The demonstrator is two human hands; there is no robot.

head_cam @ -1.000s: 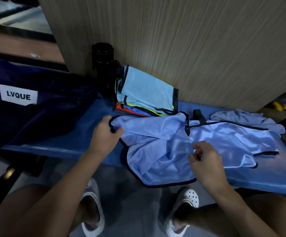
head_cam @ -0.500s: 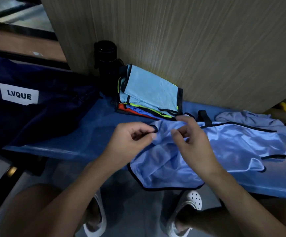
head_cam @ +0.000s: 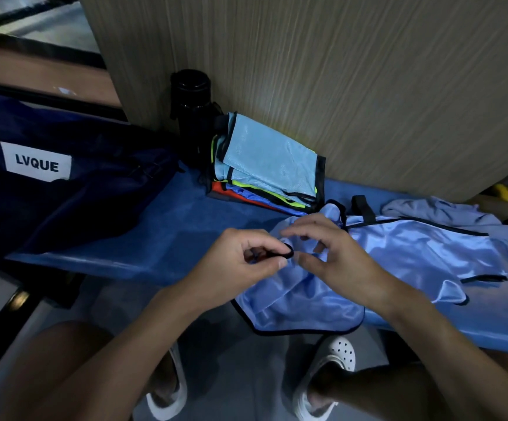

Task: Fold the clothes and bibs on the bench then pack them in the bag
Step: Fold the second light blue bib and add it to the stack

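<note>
Both hands have come together over the left end of the light-blue bib point(head_cam: 413, 253), which lies spread on the blue tabletop point(head_cam: 155, 247). The left hand point(head_cam: 246, 259) pinches its black trim. The right hand point(head_cam: 337, 262) hovers beside it, fingers loosely spread and gripping nothing. A first fold seems to be starting. The navy bag point(head_cam: 64, 208) at left bears a white label point(head_cam: 38, 164) reading "LVQUE".

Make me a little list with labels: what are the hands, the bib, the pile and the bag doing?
left hand: pinches the black trim of the bib
right hand: above the bib, fingers curved, grip unclear
bib: light blue, crumpled on the bench, edge hanging off the front
pile: folded bibs, by the wall
bag: dark blue, lying at the left
</note>
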